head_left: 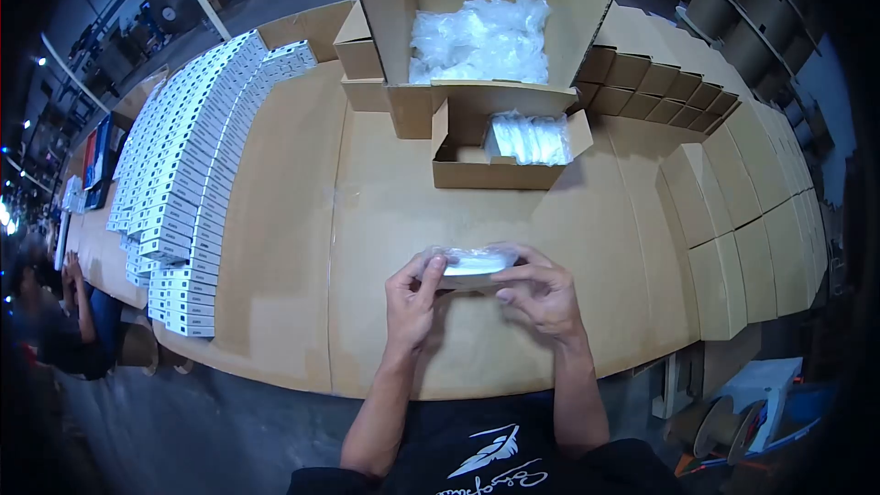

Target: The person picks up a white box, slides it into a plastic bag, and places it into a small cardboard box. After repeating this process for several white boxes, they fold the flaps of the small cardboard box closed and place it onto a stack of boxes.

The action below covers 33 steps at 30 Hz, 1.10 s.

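Between my two hands, low over the cardboard-covered table, is a flat white item in a clear plastic bag (477,262). My left hand (415,298) grips its left end, thumb on the near side. At the right end, the fingers of my right hand (541,293) are closed on the bag. What the white item is, I cannot make out. Beyond my hands stands a small open carton (490,176) with several similar bagged white items (530,139) upright in its right part. Behind it, a large open carton (378,18) holds a heap of clear plastic bags (486,41).
Stacked small white boxes (183,174) line the table's left side. Brown cartons (742,211) stand in rows along the right, with folded cardboard compartments (655,87) at the back right. Another person (78,312) is at the far left. Cable spools (720,426) sit below the right edge.
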Motion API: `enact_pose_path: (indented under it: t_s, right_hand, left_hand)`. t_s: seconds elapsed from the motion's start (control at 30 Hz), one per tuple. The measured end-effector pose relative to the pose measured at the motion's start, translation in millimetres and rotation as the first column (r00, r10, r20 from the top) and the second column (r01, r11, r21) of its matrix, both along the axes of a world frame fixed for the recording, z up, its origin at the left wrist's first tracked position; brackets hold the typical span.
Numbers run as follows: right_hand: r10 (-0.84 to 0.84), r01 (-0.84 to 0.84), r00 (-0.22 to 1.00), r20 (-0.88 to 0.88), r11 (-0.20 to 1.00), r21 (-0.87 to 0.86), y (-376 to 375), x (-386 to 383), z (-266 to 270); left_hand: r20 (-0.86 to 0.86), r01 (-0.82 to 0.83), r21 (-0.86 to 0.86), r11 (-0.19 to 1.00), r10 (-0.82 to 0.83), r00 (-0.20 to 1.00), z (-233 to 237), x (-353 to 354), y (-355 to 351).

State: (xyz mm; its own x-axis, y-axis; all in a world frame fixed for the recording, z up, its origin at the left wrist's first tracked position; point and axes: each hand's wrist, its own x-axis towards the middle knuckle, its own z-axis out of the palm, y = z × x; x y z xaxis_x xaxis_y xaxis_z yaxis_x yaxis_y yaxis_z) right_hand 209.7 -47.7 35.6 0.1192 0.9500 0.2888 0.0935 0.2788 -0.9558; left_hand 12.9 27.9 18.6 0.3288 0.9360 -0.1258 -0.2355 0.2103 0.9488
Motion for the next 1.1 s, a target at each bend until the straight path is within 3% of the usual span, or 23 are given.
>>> enact_pose_path:
  t_s: [0.03, 0.13, 0.17, 0.27, 0.3, 0.43, 0.53, 0.57, 0.67, 0.7, 0.77, 0.87, 0.93, 0.97, 1.07, 1.1]
  right_hand:
    - [-0.012, 0.015, 0.993, 0.119, 1.000, -0.025, 1, -5, 6]
    - [-0.034, 0.061, 0.986, 0.163, 0.985, -0.160, 4, -10, 9]
    - [-0.061, 0.076, 0.991, 0.120, 0.989, -0.123, 7, -11, 4]
    - [-0.085, 0.128, 0.980, 0.182, 0.963, -0.239, 7, -9, 16]
    - [-0.088, 0.123, 0.985, 0.148, 0.962, -0.243, 9, -7, 17]
    - [-0.089, 0.124, 0.977, 0.195, 0.977, -0.175, 14, -6, 12]
    - [-0.065, 0.106, 0.975, 0.213, 0.977, -0.184, 13, -3, 8]
    - [-0.067, 0.110, 0.972, 0.226, 0.977, -0.183, 12, -2, 8]
    - [-0.115, 0.144, 0.918, 0.379, 0.988, -0.048, 16, 0, 21]
    - [-0.131, 0.153, 0.889, 0.438, 0.988, -0.015, 16, 1, 27]
    - [-0.232, 0.196, 0.786, 0.574, 0.973, 0.125, 17, -2, 45]
    - [0.007, 0.013, 0.859, 0.512, 0.999, -0.035, 20, 10, 56]
    - [0.077, -0.041, 0.776, 0.626, 0.997, -0.072, 27, 15, 71]
    - [0.115, -0.067, 0.729, 0.675, 0.993, -0.096, 30, 16, 77]
    - [0.123, -0.109, 0.698, 0.706, 0.992, -0.065, 44, 24, 92]
    - [0.028, -0.099, 0.709, 0.705, 0.993, 0.060, 51, 28, 96]
  left_hand:
    - [-0.030, 0.013, 0.033, 0.999, -0.012, 0.999, -2, 1, -1]
    - [0.023, -0.040, -0.003, 0.999, 0.040, 0.999, -4, 5, -3]
    - [0.119, -0.046, -0.071, 0.996, 0.055, 0.991, -4, 4, -3]
    - [0.060, -0.033, -0.039, 0.999, 0.035, 0.998, -21, -2, 4]
    - [0.172, -0.003, -0.105, 0.995, 0.021, 0.985, -14, -1, 4]
    - [0.209, 0.027, -0.103, 0.994, -0.005, 0.978, -2, -3, 9]
    - [0.190, 0.073, -0.088, 0.993, -0.055, 0.980, 28, -4, 4]
    - [-0.005, 0.131, 0.030, 0.991, -0.131, 0.991, 21, -12, 7]
    - [-0.201, 0.320, 0.266, 0.909, -0.272, 0.941, 15, -15, 14]
    - [-0.145, 0.275, 0.192, 0.942, -0.250, 0.957, 12, -12, 15]
    - [-0.210, 0.315, 0.162, 0.935, -0.279, 0.937, 13, -12, 22]
    - [-0.196, 0.346, 0.131, 0.929, -0.317, 0.928, 17, -8, 32]
    - [-0.168, 0.354, 0.129, 0.926, -0.332, 0.928, 19, -5, 38]
    - [-0.307, 0.427, 0.305, 0.851, -0.337, 0.890, 20, -8, 46]
    - [-0.174, 0.381, 0.237, 0.894, -0.347, 0.922, 20, -1, 55]
    - [-0.208, 0.319, 0.236, 0.918, -0.273, 0.939, 22, 3, 57]
